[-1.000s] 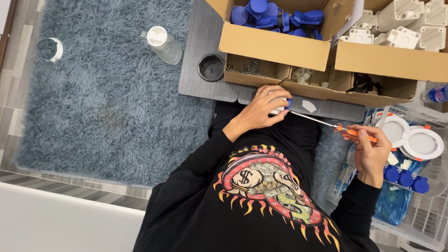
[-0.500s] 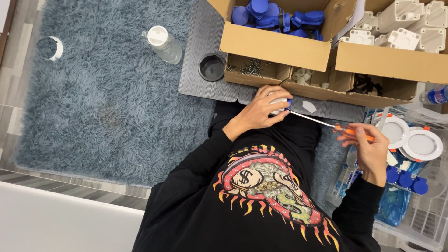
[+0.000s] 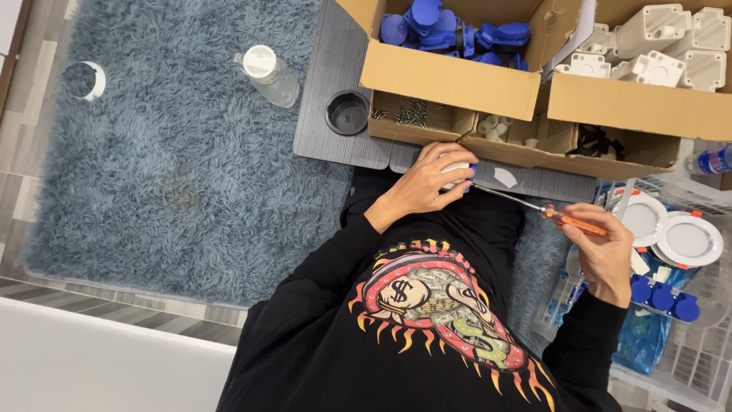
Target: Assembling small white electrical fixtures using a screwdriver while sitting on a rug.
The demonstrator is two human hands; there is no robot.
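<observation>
Left hand (image 3: 423, 183) is closed around a small white-and-blue part (image 3: 460, 169), held just above the lap at the near edge of the grey board (image 3: 335, 114); most of the part is hidden by the fingers. Right hand (image 3: 602, 248) grips the orange handle of a screwdriver (image 3: 534, 206), whose thin shaft runs across to the part, the tip meeting it at the left fingertips.

Beyond the hands stand cardboard boxes: 1 with blue parts (image 3: 450, 30), 1 with white housings (image 3: 656, 46), and a divided tray with loose screws (image 3: 408, 114). A clear bottle (image 3: 267, 75) lies on the shaggy blue rug (image 3: 168, 168). Round white fittings (image 3: 671, 229) sit in a wire basket beside the right hand.

Risks, as judged: the tip sits close to the left fingers, so a slip off the screw head could jab them. The shaft is long and held at a shallow angle, which favours slipping. A dropped screw would likely vanish into the rug pile.
</observation>
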